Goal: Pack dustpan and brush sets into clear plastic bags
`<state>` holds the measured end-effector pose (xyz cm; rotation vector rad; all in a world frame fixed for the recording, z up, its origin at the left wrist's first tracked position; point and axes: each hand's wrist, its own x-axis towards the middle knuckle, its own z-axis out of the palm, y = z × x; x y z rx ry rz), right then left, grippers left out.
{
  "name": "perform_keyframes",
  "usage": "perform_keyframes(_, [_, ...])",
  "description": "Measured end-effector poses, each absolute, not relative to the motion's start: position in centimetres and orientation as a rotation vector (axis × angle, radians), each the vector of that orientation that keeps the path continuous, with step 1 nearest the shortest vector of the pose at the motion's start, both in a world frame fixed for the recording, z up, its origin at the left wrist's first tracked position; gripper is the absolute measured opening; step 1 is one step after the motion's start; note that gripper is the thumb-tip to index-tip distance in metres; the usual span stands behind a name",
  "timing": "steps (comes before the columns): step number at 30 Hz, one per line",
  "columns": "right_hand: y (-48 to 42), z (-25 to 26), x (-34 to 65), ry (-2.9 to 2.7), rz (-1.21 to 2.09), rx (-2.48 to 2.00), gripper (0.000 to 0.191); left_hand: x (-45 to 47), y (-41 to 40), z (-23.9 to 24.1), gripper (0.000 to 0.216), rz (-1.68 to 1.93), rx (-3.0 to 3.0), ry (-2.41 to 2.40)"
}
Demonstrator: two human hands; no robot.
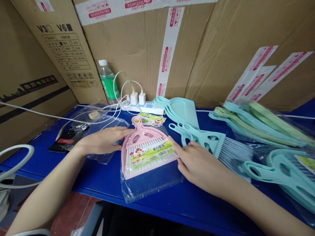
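Observation:
A pink mini dustpan and brush set with a green label card lies inside a clear plastic bag on the blue table. My left hand rests flat on the bag at the pan's left edge, fingers stretched toward the handle. My right hand lies at the pan's right edge, fingers extended and touching the bag by the label. Neither hand grips anything.
Teal brushes and stacked teal dustpans lie right of the set. Bagged teal and green pans fill the far right. Behind stand a power strip with chargers, a green-labelled bottle, a phone, loose label cards and cardboard boxes.

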<state>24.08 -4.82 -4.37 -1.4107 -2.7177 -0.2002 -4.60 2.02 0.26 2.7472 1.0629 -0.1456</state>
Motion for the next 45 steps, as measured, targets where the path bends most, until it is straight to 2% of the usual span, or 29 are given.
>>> perform_keyframes(8, [-4.9, -4.5, 24.1, -2.715, -0.19, -1.367, 0.056, -4.1, 2.3, -0.1, 0.052, -0.039, 2.779, 1.124])
perform_keyframes(16, [-5.0, -4.2, 23.8, -2.754, -0.128, -1.431, 0.056, -2.3, 2.3, -1.0, 0.047, -0.096, 2.894, 1.448])
perform_keyframes(23, [-4.9, -4.1, 23.9, -2.729, -0.226, -1.402, 0.052, -2.3, 2.4, -1.1, 0.048, 0.137, 2.991, 1.514])
perform_keyframes(27, [-5.0, -4.0, 23.8, -2.706, -0.193, -1.386, 0.05, -2.5, 1.9, -0.5, 0.033, 0.322, 2.982, 1.258])
perform_keyframes(32, [-4.8, -4.4, 23.9, -2.636, -0.176, -1.326, 0.046, -2.0, 0.7, -0.2, 0.021, 0.132, 2.826, 0.742])
perform_keyframes(40, [-4.7, -4.0, 23.4, -2.664, -0.143, -1.351, 0.02, -1.6, 0.1, -0.2, 0.019, -0.078, 2.778, 0.707])
perform_keyframes(45, [-4.6, -4.1, 23.1, -2.683, -0.145, -1.327, 0.016, -1.6, 0.1, -0.3, 0.008, -0.076, 2.778, 0.716])
